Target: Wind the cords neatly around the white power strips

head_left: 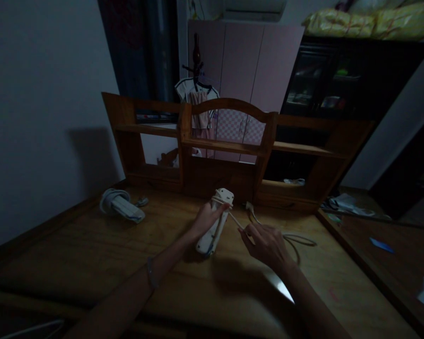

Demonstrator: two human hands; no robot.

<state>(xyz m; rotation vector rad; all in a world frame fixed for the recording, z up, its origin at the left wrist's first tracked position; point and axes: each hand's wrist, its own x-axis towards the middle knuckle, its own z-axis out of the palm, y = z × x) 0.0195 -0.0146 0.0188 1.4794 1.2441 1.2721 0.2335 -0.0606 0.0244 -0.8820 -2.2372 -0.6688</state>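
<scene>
A white power strip [215,221] is lifted off the wooden desk [92,254], tilted with its far end up. My left hand [207,219] is wrapped round its middle. A loop of its white cable [297,240] crosses the strip near the top and runs taut to my right hand [265,242], which pinches it. The rest of the cable trails over the desk to the right, and its plug [249,206] lies near the shelf.
A second power strip with its cable wound round it [122,205] lies at the desk's back left. A wooden shelf unit [229,146] stands along the desk's far edge. A pink wardrobe and a dark cabinet are behind. The floor is at the right.
</scene>
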